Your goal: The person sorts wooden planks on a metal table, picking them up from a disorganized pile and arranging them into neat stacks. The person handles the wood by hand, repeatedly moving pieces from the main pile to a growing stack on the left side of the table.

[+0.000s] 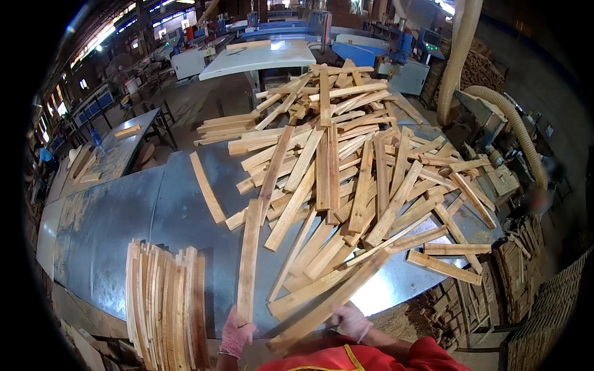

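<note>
Low in the frame, the left hand [237, 334] grips a long wooden slat [249, 260] by its end; the right hand [350, 321] clasps a blurred slat [328, 303] near the slat pile [352, 167] on the metal table [136, 216].

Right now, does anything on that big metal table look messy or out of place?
Yes. The loose wooden slats lie criss-crossed in a jumbled heap over the metal table, unlike the neat stack at its near edge. One slat lies alone, apart from the heap. The left hand grips one slat.
</note>
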Action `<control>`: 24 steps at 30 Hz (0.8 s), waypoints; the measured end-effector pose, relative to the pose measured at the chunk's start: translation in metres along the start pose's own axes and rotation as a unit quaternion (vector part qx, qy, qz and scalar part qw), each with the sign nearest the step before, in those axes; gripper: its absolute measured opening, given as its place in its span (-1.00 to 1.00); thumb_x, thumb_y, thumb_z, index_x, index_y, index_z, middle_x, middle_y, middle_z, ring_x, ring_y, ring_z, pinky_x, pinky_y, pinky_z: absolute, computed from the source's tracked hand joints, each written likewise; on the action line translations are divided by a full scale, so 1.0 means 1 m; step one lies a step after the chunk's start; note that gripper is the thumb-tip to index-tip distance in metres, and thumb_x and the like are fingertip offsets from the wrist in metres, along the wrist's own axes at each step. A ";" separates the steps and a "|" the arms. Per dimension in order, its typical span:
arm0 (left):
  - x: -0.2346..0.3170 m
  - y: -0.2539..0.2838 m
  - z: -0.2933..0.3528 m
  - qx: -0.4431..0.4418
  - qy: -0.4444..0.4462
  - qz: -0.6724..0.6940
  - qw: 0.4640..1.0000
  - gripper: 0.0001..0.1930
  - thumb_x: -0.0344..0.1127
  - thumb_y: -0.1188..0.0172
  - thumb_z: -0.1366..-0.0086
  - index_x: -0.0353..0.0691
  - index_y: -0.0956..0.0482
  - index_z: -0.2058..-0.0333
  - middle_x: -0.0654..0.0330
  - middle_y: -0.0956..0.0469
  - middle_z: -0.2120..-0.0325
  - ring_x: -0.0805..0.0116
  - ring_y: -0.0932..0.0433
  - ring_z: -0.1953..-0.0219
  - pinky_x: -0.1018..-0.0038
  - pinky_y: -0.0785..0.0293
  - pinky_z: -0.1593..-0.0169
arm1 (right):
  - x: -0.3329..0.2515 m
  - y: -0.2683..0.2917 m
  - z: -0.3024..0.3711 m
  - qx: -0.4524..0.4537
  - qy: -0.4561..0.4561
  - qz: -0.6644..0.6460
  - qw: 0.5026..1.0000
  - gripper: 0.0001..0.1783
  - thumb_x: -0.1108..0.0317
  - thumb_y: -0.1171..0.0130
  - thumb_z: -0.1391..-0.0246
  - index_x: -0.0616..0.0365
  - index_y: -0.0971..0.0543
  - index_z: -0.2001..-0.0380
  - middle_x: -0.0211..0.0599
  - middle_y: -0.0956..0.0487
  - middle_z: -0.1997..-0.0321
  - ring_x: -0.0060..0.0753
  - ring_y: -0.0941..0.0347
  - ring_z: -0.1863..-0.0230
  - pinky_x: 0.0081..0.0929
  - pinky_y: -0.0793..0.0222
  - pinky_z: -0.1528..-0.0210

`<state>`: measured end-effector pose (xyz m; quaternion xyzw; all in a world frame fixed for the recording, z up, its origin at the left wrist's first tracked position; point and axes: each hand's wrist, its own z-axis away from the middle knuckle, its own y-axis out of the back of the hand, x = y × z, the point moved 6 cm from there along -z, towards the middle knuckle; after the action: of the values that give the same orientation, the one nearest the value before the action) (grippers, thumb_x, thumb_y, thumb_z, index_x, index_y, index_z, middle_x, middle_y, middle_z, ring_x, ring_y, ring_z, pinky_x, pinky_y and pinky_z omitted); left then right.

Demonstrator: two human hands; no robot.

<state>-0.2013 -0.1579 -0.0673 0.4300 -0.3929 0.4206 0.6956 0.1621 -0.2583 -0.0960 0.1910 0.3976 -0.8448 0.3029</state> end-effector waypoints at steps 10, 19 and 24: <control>-0.036 0.046 0.087 0.013 0.136 -0.396 0.908 -0.49 -0.02 -0.35 -0.27 -0.26 -0.55 -0.04 0.03 -0.72 0.24 -0.01 -0.74 0.17 0.18 -0.64 0.13 | 0.078 -0.155 -0.038 -0.041 0.009 0.507 0.861 -0.62 0.18 -0.34 -0.20 0.24 -0.59 0.07 -0.31 -0.58 0.39 -0.41 -0.47 0.44 -0.34 -0.40 0.37; 0.013 0.000 0.047 0.085 0.031 -0.303 0.949 -0.26 -0.04 -0.42 -0.21 -0.17 -0.40 -0.31 -0.21 -0.62 -0.03 -0.23 -0.66 -0.01 -0.03 -0.60 -0.04 | 0.151 -0.202 -0.033 -0.171 0.038 0.554 0.814 -0.33 0.04 -0.21 -0.23 0.32 -0.45 -0.25 0.02 -0.66 -0.01 -0.07 -0.59 -0.06 -0.22 -0.47 -0.16; -0.011 0.023 0.027 0.178 -0.049 -0.201 0.962 -0.36 -0.17 -0.38 -0.22 -0.18 -0.47 -0.27 -0.14 -0.63 -0.01 -0.25 -0.65 -0.01 -0.04 -0.59 -0.07 | 0.083 -0.110 -0.059 -0.184 0.126 0.466 0.856 -0.25 0.09 -0.21 -0.31 0.24 -0.33 -0.45 -0.14 -0.60 -0.20 -0.28 -0.51 -0.25 -0.34 -0.39 -0.34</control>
<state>-0.2313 -0.1790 -0.0623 0.6368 -0.2508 0.3136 0.6582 0.0321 -0.1868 -0.1179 0.3997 0.4454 -0.4849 0.6377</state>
